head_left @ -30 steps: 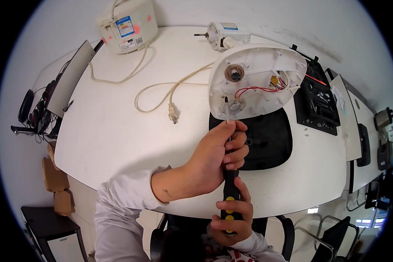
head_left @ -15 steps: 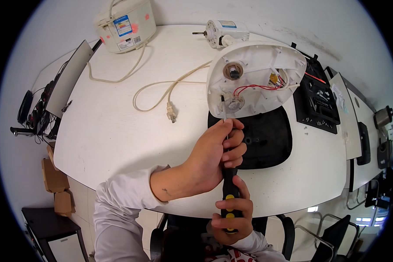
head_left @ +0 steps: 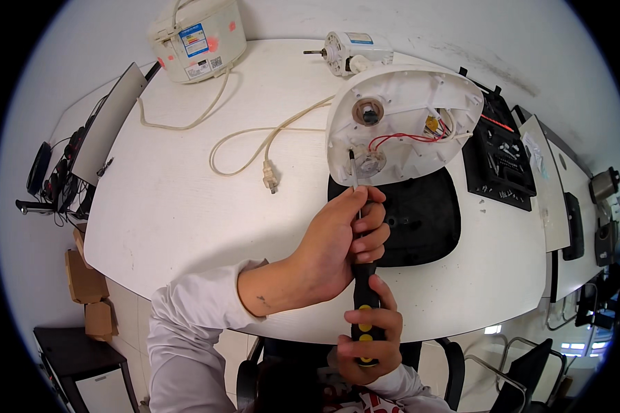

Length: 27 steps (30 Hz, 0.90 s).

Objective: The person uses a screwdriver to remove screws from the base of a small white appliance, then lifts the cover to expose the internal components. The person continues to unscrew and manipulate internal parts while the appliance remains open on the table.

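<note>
My left hand (head_left: 334, 241) is closed around the shaft and upper part of a screwdriver (head_left: 366, 296). Lower down, my right hand (head_left: 372, 337) grips its black handle with yellow dots. The dark tip points into a white plastic housing (head_left: 406, 89), next to a round clear part (head_left: 370, 163) by its near edge. I cannot tell whether the tip touches a screw. Inside the open housing run red wires (head_left: 406, 136), and a brown-ringed hole (head_left: 368, 111) sits further back. Under its near edge lies a black base plate (head_left: 424, 224), partly behind my left hand.
A white motor (head_left: 358, 51) with a metal shaft lies behind the housing. Its left side has a cord with a plug (head_left: 270, 177). A white appliance (head_left: 200, 45) stands at the back left. On the right are a black tool case (head_left: 506, 155) and small loose screws (head_left: 483, 203).
The screwdriver handle and my right hand have shifted slightly to the right. My left hand and the housing stay almost in place.
</note>
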Each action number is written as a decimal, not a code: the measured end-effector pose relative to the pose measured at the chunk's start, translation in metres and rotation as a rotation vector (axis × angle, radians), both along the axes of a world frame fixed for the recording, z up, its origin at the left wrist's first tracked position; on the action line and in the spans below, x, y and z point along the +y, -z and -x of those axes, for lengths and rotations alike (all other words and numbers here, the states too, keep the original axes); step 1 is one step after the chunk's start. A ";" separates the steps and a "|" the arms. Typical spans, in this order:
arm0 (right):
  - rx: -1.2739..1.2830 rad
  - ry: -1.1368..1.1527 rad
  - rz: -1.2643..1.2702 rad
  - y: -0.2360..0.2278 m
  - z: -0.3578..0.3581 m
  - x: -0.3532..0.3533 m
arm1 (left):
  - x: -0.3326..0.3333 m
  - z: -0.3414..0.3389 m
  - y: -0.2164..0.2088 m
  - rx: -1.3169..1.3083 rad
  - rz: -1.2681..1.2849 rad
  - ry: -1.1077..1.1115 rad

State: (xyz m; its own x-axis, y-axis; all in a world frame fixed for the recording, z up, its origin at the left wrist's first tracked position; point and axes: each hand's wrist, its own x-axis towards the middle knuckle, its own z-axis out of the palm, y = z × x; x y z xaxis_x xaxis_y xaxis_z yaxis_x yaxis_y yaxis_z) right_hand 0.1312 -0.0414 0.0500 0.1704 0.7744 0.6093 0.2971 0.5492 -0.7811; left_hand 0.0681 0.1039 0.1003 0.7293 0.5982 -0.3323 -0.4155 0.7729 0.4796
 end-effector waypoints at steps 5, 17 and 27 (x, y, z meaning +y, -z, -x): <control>-0.092 0.124 -0.049 0.009 0.002 0.003 | -0.001 -0.003 -0.001 0.028 -0.013 -0.042; -0.058 0.242 -0.064 0.011 -0.011 -0.004 | -0.001 -0.005 0.003 0.022 -0.026 -0.067; -0.197 0.276 -0.016 0.004 -0.012 -0.007 | 0.001 -0.005 0.005 -0.012 0.006 -0.067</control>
